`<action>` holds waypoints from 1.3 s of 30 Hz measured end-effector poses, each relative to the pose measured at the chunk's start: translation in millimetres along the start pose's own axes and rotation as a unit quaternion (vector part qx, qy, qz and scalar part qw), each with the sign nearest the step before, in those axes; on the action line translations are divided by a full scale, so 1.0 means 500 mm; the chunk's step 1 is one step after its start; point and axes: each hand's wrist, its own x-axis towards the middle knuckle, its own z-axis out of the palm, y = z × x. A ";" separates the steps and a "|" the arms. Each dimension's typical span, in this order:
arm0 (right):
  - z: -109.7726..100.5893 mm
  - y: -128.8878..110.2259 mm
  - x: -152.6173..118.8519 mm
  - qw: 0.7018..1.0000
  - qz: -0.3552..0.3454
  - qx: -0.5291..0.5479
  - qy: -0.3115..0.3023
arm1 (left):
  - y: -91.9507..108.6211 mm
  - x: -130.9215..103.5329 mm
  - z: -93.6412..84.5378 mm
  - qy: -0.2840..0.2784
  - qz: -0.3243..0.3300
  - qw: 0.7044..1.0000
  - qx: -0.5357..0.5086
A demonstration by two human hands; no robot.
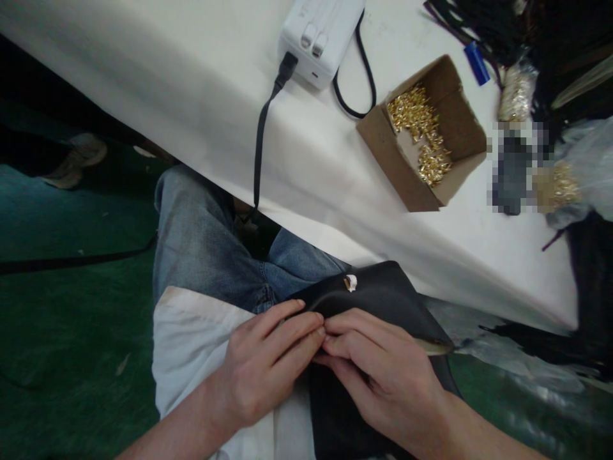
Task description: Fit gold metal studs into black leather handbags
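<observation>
A black, smooth, leather-like piece (378, 291) lies across my lap, against the table's front edge. Near its upper edge is a small torn-looking white and brown spot (351, 282). My left hand (268, 361) is closed at the fingertips on the left edge of the black piece. Meeting it there, my right hand (387, 364) pinches with thumb and fingers. The fingertips of both hands touch, and anything small between them is hidden. A pale, narrow strip (433, 347) shows beside the right hand at the piece's edge.
An open cardboard box (400, 163) of small gold-coloured metal parts stands on the white-covered table (201, 96). A white power bank (320, 45) has a black cable hanging off the edge. Plastic bags (594, 160) and black straps lie right. Another person's shoe (89, 150) is at left.
</observation>
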 end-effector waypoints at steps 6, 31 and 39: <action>0.016 -0.003 -0.017 0.997 -0.005 0.005 0.076 | -0.012 -0.024 0.001 -0.016 0.031 0.999 -0.006; 0.016 0.010 -0.035 0.997 -0.029 -0.034 0.060 | 0.003 -0.010 0.006 -0.004 0.073 0.997 0.012; -0.032 0.020 -0.017 0.992 -0.106 -0.070 -0.001 | -0.009 -0.025 0.004 -0.014 0.050 0.998 -0.024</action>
